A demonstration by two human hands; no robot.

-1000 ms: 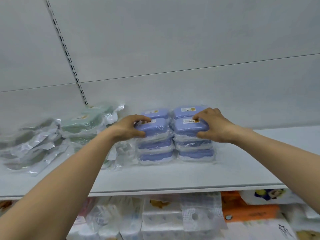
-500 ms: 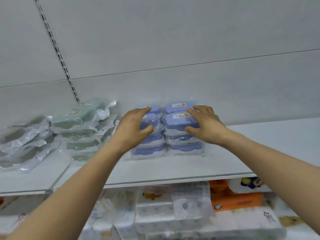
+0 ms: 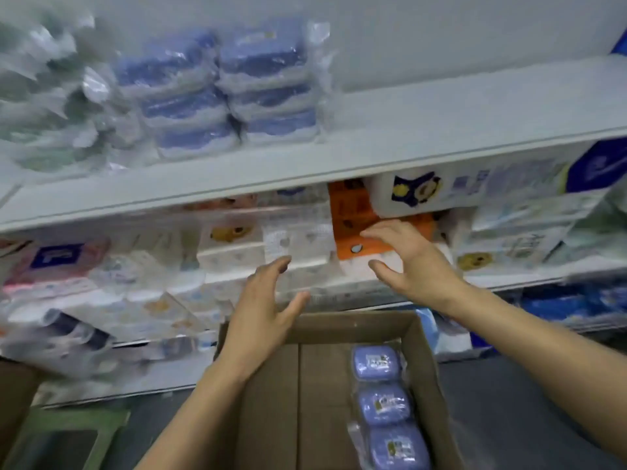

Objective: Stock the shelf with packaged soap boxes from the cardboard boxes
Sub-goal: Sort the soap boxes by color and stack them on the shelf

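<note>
Both hands, the left hand (image 3: 263,308) and right hand (image 3: 412,262), are leaving the stacked soap boxes (image 3: 224,93) on the shelf (image 3: 441,130), open and empty, descending toward remaining packs (image 3: 386,405) in the cardboard box (image 3: 305,385).

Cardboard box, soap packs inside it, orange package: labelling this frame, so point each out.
cardboard box (image 3: 271,401), head view, bare floor.
soap packs (image 3: 385,403), head view, middle pack's lid.
orange package (image 3: 353,215), head view, front face.
</note>
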